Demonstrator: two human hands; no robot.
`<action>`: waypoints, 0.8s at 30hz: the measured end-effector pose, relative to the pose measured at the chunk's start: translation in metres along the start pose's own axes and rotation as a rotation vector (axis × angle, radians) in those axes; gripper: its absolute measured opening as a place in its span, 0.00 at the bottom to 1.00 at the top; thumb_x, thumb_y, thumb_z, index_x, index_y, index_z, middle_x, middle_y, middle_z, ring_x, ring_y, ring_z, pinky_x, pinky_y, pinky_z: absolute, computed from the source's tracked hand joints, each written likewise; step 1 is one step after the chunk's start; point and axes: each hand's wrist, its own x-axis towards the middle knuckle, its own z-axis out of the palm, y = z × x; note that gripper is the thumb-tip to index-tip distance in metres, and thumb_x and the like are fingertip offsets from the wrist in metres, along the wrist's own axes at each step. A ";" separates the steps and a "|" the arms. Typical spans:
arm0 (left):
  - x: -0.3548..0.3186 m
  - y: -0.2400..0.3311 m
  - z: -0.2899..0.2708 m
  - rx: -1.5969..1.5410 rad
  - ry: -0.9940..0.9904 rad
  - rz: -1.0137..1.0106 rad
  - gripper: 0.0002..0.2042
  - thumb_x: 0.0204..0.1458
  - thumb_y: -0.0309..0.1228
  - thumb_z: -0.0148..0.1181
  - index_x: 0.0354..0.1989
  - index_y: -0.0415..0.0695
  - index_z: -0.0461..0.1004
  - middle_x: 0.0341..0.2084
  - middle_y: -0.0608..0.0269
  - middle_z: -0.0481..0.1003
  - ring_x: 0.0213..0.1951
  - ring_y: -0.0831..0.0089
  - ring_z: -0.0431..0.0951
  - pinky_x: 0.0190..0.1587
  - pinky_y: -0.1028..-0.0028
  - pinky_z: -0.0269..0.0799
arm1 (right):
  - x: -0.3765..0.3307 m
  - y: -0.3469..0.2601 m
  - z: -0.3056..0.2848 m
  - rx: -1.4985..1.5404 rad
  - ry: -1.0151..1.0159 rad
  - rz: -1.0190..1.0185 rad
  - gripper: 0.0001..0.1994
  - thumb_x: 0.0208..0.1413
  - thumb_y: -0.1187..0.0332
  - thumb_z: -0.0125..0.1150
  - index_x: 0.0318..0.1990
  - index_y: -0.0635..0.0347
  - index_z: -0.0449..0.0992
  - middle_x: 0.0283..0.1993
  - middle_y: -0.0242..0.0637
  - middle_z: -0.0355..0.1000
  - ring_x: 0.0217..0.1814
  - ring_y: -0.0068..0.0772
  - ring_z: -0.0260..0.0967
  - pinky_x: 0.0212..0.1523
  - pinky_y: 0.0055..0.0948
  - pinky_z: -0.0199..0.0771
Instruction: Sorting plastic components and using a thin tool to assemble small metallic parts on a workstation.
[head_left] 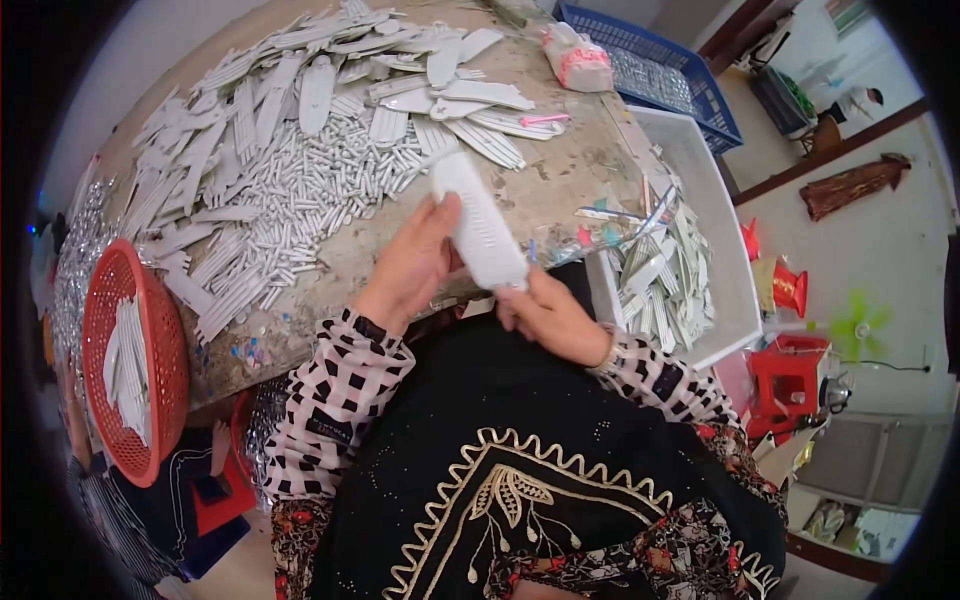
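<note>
A flat white plastic piece [482, 228] with rounded ends and rows of slots is tilted above the table's front edge. My left hand [415, 255] is closed on its left edge, the thumb lying against the face. At its lower end my right hand [553, 315] pinches the corner. Just behind it, a heap of small white plastic rods [325, 180] covers the middle of the table. Beyond that lies a big pile of long white slotted plastic parts [316, 95], with a thin pink stick [543, 120] on its right side.
An orange-red basket [172, 375] holding white parts stands at the left table edge, near a seated person [135, 510]. On the right are a white bin [738, 290] of white parts and a blue crate [722, 132]. Farther right are a green fan [858, 328] and red stools [785, 380].
</note>
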 end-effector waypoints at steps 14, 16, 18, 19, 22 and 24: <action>-0.001 -0.026 -0.053 -0.107 -0.207 -0.280 0.31 0.62 0.53 0.38 0.63 0.39 0.55 0.48 0.43 0.71 0.50 0.55 0.75 0.53 0.61 0.72 | -0.024 0.046 -0.155 -1.272 0.675 0.096 0.13 0.65 0.63 0.48 0.41 0.67 0.68 0.22 0.38 0.66 0.24 0.27 0.64 0.28 0.28 0.65; -0.009 -0.028 -0.058 -0.132 -0.168 -0.291 0.31 0.62 0.54 0.36 0.63 0.40 0.55 0.48 0.43 0.71 0.50 0.54 0.74 0.53 0.60 0.72 | -0.028 0.000 -0.142 -1.026 0.828 -0.058 0.11 0.64 0.64 0.49 0.41 0.66 0.68 0.23 0.38 0.66 0.24 0.29 0.64 0.29 0.29 0.65; -0.014 -0.032 -0.063 -0.138 -0.178 -0.281 0.30 0.62 0.54 0.36 0.63 0.40 0.55 0.49 0.43 0.71 0.50 0.54 0.74 0.53 0.60 0.72 | -0.038 -0.056 -0.109 -0.651 1.042 -0.346 0.07 0.61 0.68 0.52 0.40 0.63 0.70 0.25 0.36 0.67 0.26 0.30 0.63 0.31 0.32 0.64; -0.010 -0.029 -0.060 -0.136 -0.210 -0.265 0.30 0.62 0.53 0.36 0.63 0.41 0.55 0.49 0.43 0.71 0.50 0.54 0.74 0.53 0.60 0.72 | -0.036 -0.049 -0.113 -0.651 1.052 -0.350 0.07 0.61 0.68 0.52 0.40 0.63 0.70 0.25 0.36 0.67 0.26 0.30 0.63 0.31 0.32 0.64; -0.001 -0.032 -0.056 -0.142 -0.247 -0.281 0.30 0.63 0.53 0.36 0.63 0.40 0.55 0.49 0.42 0.71 0.51 0.54 0.74 0.53 0.60 0.72 | -0.027 0.060 -0.169 -1.291 0.902 -0.234 0.12 0.62 0.63 0.48 0.36 0.64 0.70 0.28 0.50 0.69 0.29 0.49 0.68 0.34 0.41 0.67; -0.007 -0.030 -0.063 -0.145 -0.246 -0.267 0.30 0.63 0.53 0.36 0.63 0.40 0.55 0.48 0.42 0.71 0.51 0.53 0.74 0.54 0.59 0.72 | -0.022 0.041 -0.151 -1.063 0.649 0.065 0.14 0.63 0.62 0.46 0.36 0.65 0.69 0.27 0.54 0.68 0.30 0.58 0.66 0.34 0.46 0.66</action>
